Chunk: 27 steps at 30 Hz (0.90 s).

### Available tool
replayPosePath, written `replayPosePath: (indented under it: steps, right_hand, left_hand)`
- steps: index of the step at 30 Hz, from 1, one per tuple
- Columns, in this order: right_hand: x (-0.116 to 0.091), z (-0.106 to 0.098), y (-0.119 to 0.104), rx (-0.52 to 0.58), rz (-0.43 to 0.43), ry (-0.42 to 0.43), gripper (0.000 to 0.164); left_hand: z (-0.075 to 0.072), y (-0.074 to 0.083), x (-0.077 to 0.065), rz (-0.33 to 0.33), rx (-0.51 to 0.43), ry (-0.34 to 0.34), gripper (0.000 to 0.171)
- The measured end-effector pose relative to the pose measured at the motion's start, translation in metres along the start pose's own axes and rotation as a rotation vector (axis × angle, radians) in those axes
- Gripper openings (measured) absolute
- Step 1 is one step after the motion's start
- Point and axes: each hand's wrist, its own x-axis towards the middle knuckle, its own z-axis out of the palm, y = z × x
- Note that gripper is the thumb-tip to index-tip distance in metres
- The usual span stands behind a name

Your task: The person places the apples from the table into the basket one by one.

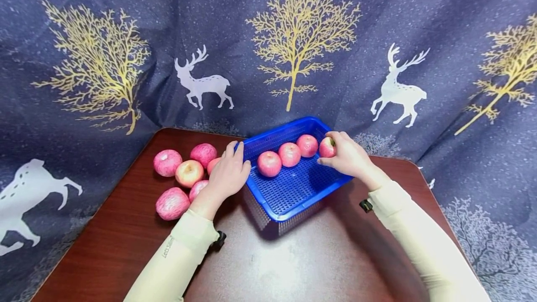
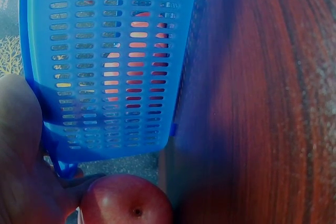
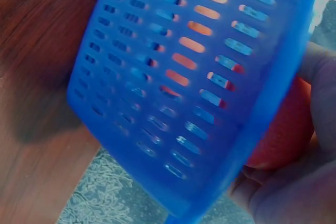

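Note:
A blue perforated plastic basket (image 1: 293, 209) stands on the table, with three pink-red apples (image 1: 289, 154) in a slanting row inside. My right hand (image 1: 349, 155) grips a fourth, similar apple (image 1: 328, 147) at the basket's right end, just inside the rim; the right wrist view shows this red apple (image 3: 286, 129) past the basket wall. At the opposite end, my left hand (image 1: 228, 171) holds the left rim, its thumb at the inner side. In the left wrist view, a loose apple (image 2: 126, 200) sits close below that hand.
Several more apples (image 1: 189, 173) lie in a group on the table's left side, two partly hidden by the left hand. The brown wooden table (image 1: 268, 269) ends at a dark blue curtain (image 1: 251, 27) printed with deer and trees, close behind the basket.

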Motion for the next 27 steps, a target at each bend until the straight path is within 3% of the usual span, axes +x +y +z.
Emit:
replayPosePath:
  steps: [20,27]
  right_hand:
    - [0.009,0.021,0.005,-0.086,-0.03,-0.179,0.077]
    - [0.01,0.027,0.005,-0.126,-0.053,-0.203,0.072]
  left_hand:
    - [-0.002,0.003,0.0,-0.016,-0.002,-0.02,0.067]
    - [-0.003,0.002,0.0,-0.024,-0.01,-0.03,0.068]
